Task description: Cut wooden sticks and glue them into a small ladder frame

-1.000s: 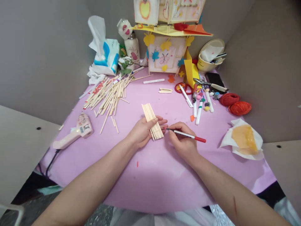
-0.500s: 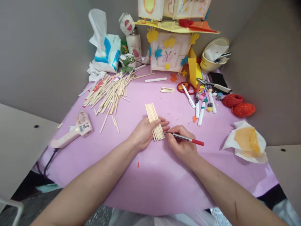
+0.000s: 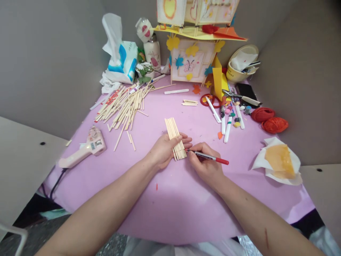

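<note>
Mid-frame, the left hand (image 3: 166, 149) grips flat sticks (image 3: 176, 138); the right hand (image 3: 206, 161) grasps a pen (image 3: 207, 156), its tip at their lower right edge.

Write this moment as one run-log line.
left hand: holds row of wooden sticks | right hand: holds red-capped marker, tip at sticks' edge

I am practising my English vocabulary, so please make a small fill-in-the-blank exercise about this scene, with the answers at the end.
The left hand holds a flat row of wooden sticks with its ____ on top.
The right hand holds a pen whose rear end is ____.
The glue gun lies on the person's ____ side of the table.
Altogether, ____ balls of yarn are visible.

Answers: thumb; red; left; two
</note>
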`<state>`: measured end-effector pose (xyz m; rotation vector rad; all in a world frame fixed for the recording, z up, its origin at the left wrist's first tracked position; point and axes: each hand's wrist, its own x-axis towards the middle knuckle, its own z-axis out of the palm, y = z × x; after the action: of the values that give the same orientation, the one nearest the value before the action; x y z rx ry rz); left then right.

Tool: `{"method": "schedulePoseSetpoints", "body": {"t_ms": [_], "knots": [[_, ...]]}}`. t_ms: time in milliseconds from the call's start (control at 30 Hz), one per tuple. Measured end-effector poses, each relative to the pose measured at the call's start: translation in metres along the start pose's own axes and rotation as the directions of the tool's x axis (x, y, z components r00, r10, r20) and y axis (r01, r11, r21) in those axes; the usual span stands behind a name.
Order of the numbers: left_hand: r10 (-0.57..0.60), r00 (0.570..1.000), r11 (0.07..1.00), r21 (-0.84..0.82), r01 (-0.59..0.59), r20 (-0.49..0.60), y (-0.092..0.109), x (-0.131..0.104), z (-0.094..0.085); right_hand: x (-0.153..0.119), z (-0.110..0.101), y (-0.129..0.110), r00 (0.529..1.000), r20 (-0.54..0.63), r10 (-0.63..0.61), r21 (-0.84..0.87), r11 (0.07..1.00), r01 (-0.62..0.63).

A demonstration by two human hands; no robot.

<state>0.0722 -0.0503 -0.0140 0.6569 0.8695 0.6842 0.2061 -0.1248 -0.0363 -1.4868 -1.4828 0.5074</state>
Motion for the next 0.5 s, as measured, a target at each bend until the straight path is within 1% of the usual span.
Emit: {"method": "schedulePoseSetpoints", "body": {"t_ms": [333, 500], "knots": [[0.002, 1.0, 1.0, -0.003, -0.002, 0.013, -0.0008, 0.0007, -0.0013, -0.0015, 0.0004, 0.002, 0.999, -0.007, 0.043, 0.033, 0.999, -0.043], [0.007, 1.0, 1.0, -0.001, -0.007, 0.006, -0.0004, 0.0006, -0.0005, -0.0008, 0.0008, 0.0019, 0.999, -0.007, 0.045, 0.041, 0.998, -0.045]]}}
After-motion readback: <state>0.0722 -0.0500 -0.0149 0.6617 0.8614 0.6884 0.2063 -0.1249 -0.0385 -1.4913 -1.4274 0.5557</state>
